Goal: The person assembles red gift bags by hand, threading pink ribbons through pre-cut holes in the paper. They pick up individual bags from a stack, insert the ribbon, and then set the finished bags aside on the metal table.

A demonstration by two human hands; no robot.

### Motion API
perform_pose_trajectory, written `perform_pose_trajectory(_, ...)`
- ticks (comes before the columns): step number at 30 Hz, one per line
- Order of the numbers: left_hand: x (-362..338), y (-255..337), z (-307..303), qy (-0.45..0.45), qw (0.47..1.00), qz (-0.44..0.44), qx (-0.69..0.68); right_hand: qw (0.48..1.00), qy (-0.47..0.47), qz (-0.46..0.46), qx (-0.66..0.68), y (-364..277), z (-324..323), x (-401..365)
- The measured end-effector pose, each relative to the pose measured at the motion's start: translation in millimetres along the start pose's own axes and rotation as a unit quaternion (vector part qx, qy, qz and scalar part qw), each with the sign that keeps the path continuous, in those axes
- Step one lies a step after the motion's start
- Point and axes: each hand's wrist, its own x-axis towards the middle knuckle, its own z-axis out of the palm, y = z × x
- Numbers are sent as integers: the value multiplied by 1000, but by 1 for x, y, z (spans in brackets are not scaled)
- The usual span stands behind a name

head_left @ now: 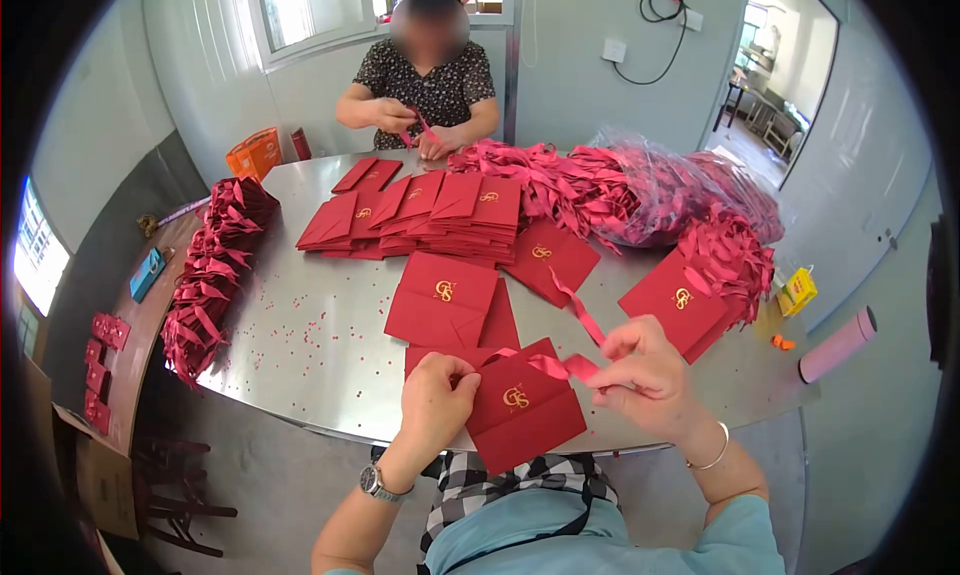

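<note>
My left hand (438, 400), with a watch on its wrist, pinches the upper left edge of a red card envelope (530, 415) with a gold emblem, at the table's near edge. A pink ribbon (555, 365) runs across the envelope's top to my right hand (645, 380), whose fingers are closed on it. One length of that ribbon rises up and to the left of my right hand. Just behind lie more red envelopes (440, 300), one partly under the held one.
Stacks of red envelopes (450, 220), a ribbon pile (560, 185) partly in clear plastic, and a row of ribboned bundles (215, 275) lie on the metal table (290, 375). Opposite, a co-worker (425, 85) handles pink ribbon. A pink tube (838, 345) stands at right.
</note>
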Motion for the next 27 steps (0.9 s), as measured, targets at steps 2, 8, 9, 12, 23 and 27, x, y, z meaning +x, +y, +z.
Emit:
perform_pose_trajectory(2, 0, 12, 2, -16, 1000, 3, 12, 998, -4, -25, 53, 6, 10, 10)
perform_pose_trajectory(8, 0, 36, 26, 6, 993, 113, 31, 996, -84, -4, -42, 19, 51, 6)
perform_pose_trajectory(9, -1, 39, 28, -1, 993, 116, 28, 993, -80, 20, -89, 25, 57, 4)
perform_pose_trajectory(12, -2, 41, 35, 23, 990, 130, 47, 984, -83, 33, -151, 22, 63, 0)
perform_pose_trajectory(23, -3, 24, 17, -57, 973, 198, -107, 968, -132, 80, -196, 1, 53, 20)
perform_pose_trajectory(27, 2, 9, 14, -110, 954, 176, -218, 972, -117, 28, -203, 2, 61, 24)
